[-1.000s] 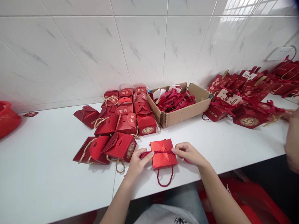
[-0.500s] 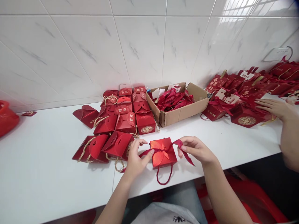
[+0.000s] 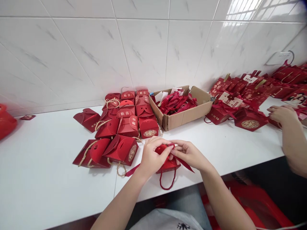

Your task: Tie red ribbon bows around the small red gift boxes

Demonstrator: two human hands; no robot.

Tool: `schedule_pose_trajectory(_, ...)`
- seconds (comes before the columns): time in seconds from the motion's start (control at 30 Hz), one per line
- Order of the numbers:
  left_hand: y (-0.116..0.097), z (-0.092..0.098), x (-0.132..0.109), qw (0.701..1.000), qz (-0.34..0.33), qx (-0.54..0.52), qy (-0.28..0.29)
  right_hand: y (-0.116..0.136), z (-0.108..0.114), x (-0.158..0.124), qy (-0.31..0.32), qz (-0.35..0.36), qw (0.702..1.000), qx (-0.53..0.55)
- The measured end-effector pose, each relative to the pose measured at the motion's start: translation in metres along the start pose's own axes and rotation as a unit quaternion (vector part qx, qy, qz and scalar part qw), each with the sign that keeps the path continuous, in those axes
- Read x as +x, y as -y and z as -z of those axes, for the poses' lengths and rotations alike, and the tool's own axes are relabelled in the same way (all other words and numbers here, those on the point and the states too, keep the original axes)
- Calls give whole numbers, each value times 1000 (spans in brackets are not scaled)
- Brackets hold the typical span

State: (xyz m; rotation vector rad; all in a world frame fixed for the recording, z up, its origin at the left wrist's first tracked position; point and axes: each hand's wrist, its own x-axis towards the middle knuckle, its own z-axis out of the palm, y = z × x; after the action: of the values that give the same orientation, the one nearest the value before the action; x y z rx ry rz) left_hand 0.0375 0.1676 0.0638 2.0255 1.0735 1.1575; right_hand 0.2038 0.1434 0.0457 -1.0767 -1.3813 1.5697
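While they meet over the small red box (image 3: 168, 165), the left hand (image 3: 152, 155) and right hand (image 3: 189, 154) each pinch the ribbon (image 3: 185, 163) at its top, fingertips touching. The box sits on the worktop (image 3: 48, 166) directly beneath them, equally near both. The ribbon runs left to right, tails trailing under either wrist. Beyond the left hand lie closed red boxes (image 3: 124, 127); beyond the right, a cardboard carton (image 3: 184, 117) of ribbons and, farther right, another person's hand (image 3: 281, 114).

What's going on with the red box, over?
Left hand and right hand both pinching ribbon over red box. Box on table. Nothing blocking; co-worker's hand far right.
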Motion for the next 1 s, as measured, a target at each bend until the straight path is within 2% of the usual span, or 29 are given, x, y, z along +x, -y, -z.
schedule_pose_trajectory(0.1, 3, 5, -4, 999, 0, -36, -2, -4, -4, 2, -51, 26, 997, -57)
schedule_pose_trajectory(0.23, 17, 14, -24, 997, 78, -20, -13, -9, -6, 3, -115, 77, 985, -100)
schedule_pose_trajectory(0.3, 26, 17, -36, 993, 116, -4, -10, -8, -6, 2, -119, 74, 986, -93)
schedule_pose_trajectory(0.47, 41, 17, -50, 972, 227, 24, 50, -3, -7, -1, -81, -23, 995, -57)
schedule_pose_trajectory(0.57, 42, 23, -47, 958, 266, -39, 102, -6, -12, 0, -84, -8, 996, -41)
schedule_pose_trajectory(0.67, 32, 38, -38, 943, 269, -147, 127, -9, -18, 2, -136, 1, 987, -83)
schedule_pose_trajectory(0.77, 13, 52, -23, 924, 249, -240, 163, -6, -23, 3, -168, 28, 960, -221)
schedule_pose_trajectory(0.83, -1, 54, -11, 923, 222, -252, 190, 0, -25, 2, -143, 64, 940, -302)
schedule_pose_trajectory(0.9, -12, 49, 2, 930, 189, -242, 200, 5, -25, 0, -90, 103, 932, -337)
schedule_pose_trajectory(1.0, -13, 36, 19, 933, 155, -261, 192, 5, -24, -1, -72, 117, 923, -358)
